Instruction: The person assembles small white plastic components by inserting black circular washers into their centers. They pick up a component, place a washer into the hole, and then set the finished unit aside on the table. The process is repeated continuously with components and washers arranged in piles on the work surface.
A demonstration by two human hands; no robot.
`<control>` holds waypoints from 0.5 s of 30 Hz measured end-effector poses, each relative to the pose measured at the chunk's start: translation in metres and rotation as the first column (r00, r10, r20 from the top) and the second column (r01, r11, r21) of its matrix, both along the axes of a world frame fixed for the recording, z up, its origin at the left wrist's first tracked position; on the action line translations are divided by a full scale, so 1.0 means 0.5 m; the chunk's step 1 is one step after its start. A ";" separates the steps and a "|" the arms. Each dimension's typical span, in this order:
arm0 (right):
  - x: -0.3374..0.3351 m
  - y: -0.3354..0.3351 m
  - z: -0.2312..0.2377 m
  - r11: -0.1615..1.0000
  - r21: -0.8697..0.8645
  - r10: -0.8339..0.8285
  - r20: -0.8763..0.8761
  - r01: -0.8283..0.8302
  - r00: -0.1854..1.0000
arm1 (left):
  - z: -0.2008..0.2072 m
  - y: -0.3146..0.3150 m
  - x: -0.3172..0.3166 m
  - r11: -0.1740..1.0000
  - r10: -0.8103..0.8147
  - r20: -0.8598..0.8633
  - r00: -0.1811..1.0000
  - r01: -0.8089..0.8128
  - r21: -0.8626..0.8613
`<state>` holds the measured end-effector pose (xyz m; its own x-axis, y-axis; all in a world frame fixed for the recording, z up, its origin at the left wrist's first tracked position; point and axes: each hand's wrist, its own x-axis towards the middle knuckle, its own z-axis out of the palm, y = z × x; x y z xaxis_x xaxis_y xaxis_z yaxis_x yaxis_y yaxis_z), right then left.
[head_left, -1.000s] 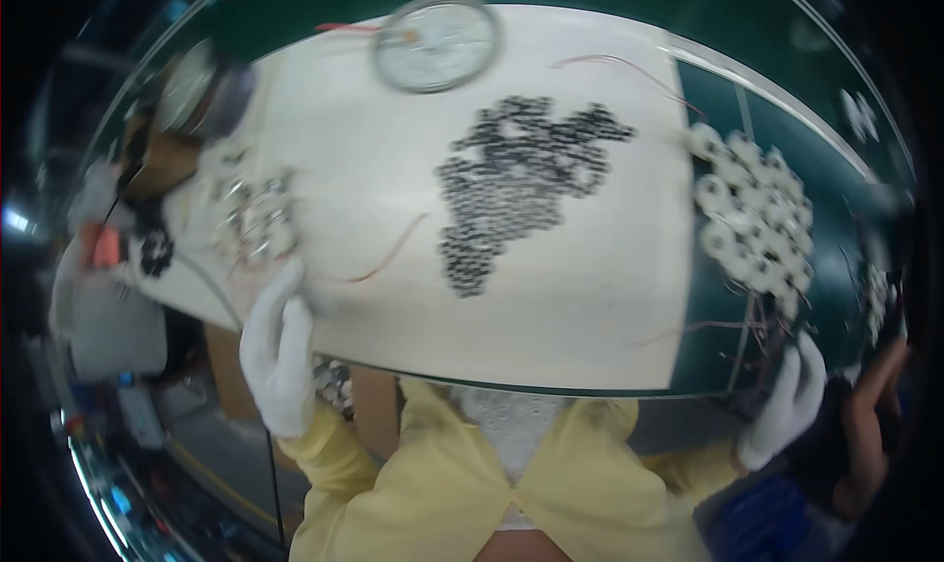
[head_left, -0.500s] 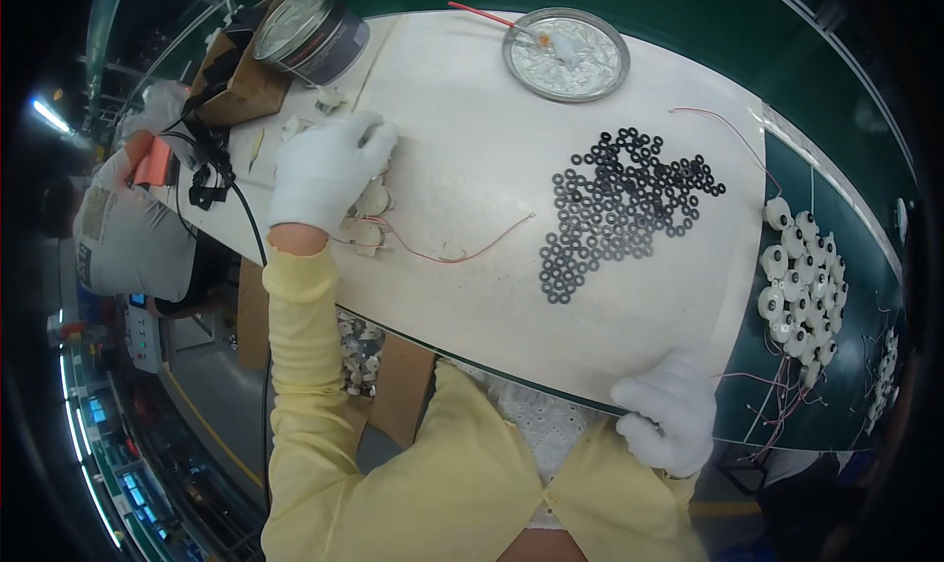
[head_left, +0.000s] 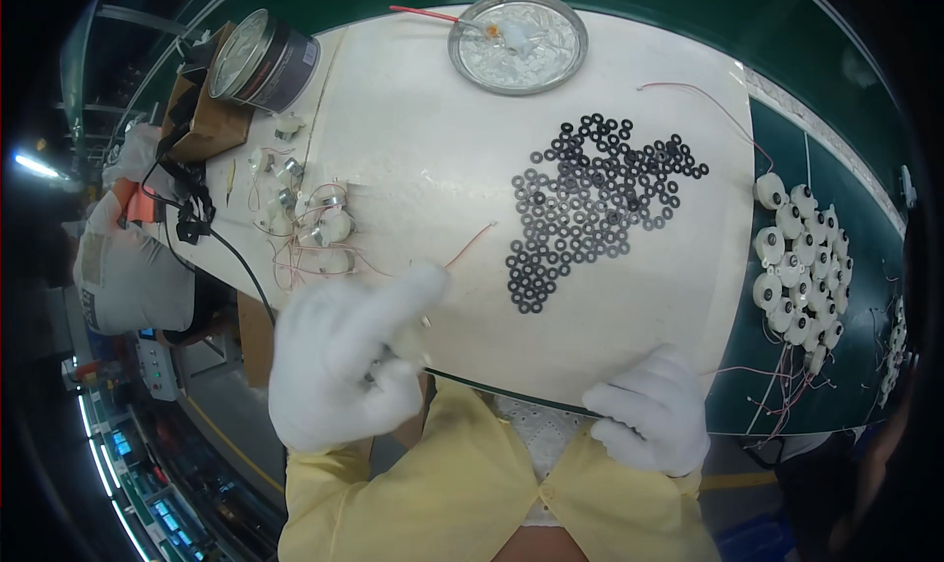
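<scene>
My left hand point(head_left: 344, 360), in a white glove, is above the table's front edge, its fingers closed round a small cream-coloured motor point(head_left: 409, 346) that is mostly hidden and blurred. Behind it lies a loose group of small motors point(head_left: 329, 226) with silver cans and thin red and white wires. My right hand point(head_left: 654, 410), also gloved, rests at the front edge with its fingers curled. Whatever it may hold is hidden. Many black rubber rings point(head_left: 590, 193) lie spread in one layer on the white table point(head_left: 413, 129).
A round metal tin point(head_left: 518, 43) holds white paste and a red-handled brush. At the back left stand a dark tub point(head_left: 280, 65) and a cardboard box point(head_left: 211, 124). White round motors with black rings point(head_left: 798, 262) cover part of the green surface to the right. Another person point(head_left: 138, 257) is at far left.
My left hand has drawn back from the motors toward me and now carries a small one. My right hand has barely moved. The whole view has shifted slightly.
</scene>
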<state>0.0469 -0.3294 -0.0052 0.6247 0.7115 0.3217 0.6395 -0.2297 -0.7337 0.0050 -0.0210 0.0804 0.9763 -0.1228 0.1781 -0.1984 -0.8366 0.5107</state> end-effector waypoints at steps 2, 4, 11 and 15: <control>-0.005 0.004 -0.001 1.000 -0.010 0.007 0.002 -0.007 1.000 | -0.023 -0.006 -0.017 0.997 -0.081 -0.222 0.972 0.083 0.001; -0.007 0.007 -0.001 1.000 -0.006 -0.006 0.017 0.006 1.000 | -0.060 -0.015 -0.027 0.996 -0.077 -0.319 0.945 0.084 0.008; -0.005 0.000 -0.001 1.000 -0.022 -0.013 -0.003 0.013 1.000 | -0.130 -0.007 -0.018 0.919 0.098 -0.026 0.995 -0.081 0.386; -0.003 0.003 -0.004 1.000 0.010 -0.011 -0.013 0.011 1.000 | -0.112 -0.007 0.002 0.890 -0.054 0.093 0.994 0.006 0.456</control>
<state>0.0454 -0.3277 -0.0072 0.6366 0.7012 0.3211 0.6276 -0.2290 -0.7441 0.0061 -0.0245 0.0245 0.9510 -0.2425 0.1921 -0.2566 -0.9651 0.0521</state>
